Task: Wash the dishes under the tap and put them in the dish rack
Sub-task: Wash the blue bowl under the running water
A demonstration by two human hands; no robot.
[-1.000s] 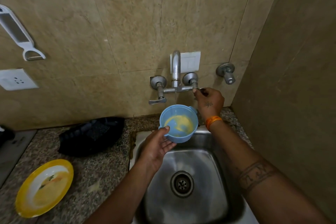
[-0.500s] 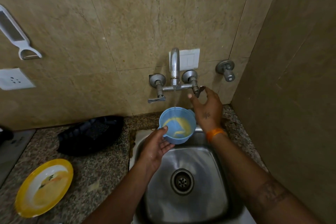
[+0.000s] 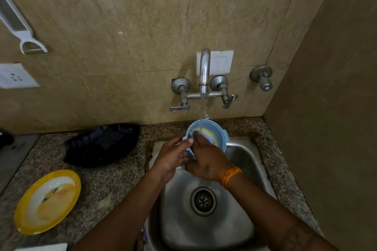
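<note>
head view: blue bowl [image 3: 212, 134] under running tap [image 3: 204, 71], above back edge of sink [image 3: 244, 161]. left hand [image 3: 173, 157] gripping bowl's near rim, thumb on edge. right hand [image 3: 208, 161] reaching into bowl, fingers inside; grip unclear. yellow plate [image 3: 48, 199] on bench [image 3: 114, 185], well left. black rack [image 3: 102, 144] behind plate, near wall.
</note>
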